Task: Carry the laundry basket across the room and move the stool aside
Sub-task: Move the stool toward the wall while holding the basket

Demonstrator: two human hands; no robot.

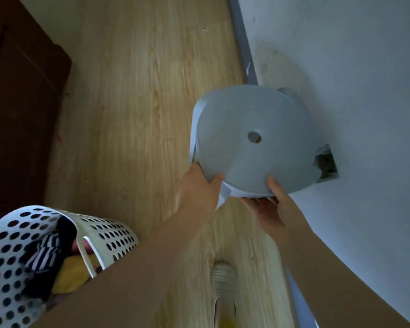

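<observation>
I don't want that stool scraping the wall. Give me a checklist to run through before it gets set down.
1. Left hand grips the rim of the round grey plastic stool: ok.
2. Right hand supports the near edge, thumb on the seat, fingers underneath: ok.
3. Gap between stool and the pale grey wall: cannot tell; its far side overlaps the wall in view.
4. Open recess in the wall beside the stool, clear of a leg: cannot tell.
5. White perforated laundry basket of clothes stands away from the stool: ok.
6. Wood-look floor left of the stool free for setting down: ok.
</observation>
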